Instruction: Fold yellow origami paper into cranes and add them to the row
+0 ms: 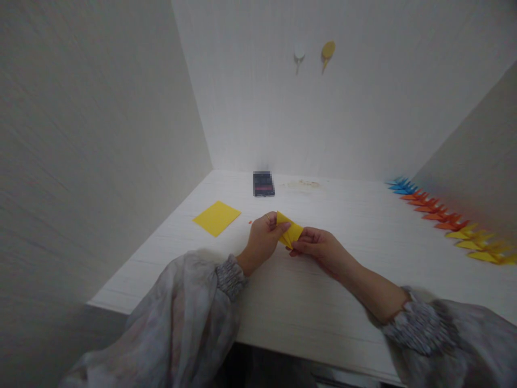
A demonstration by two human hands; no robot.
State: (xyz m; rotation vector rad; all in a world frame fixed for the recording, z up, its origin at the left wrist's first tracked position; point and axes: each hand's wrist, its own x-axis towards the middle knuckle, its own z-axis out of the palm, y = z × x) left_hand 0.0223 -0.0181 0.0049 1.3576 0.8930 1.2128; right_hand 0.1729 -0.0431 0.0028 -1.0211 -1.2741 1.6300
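A piece of yellow origami paper (294,231), folded into a small pointed shape with crease lines, is held up between both hands above the white table. My left hand (264,237) pinches its left side, the thumb lying across the front. At the lower right corner, my right hand (317,247) grips the paper between thumb and fingers. Left of the hands, a flat yellow sheet stack (217,219) lies on the table; whether it is one sheet or more I cannot tell.
Along the table's right side runs a row of folded paper cranes: blue (403,186), orange (438,212) and yellow (480,245). A dark, blurred-out phone-like object (263,184) lies near the back wall. Two hooks, one white (299,55) and one yellow (328,51), are on that wall.
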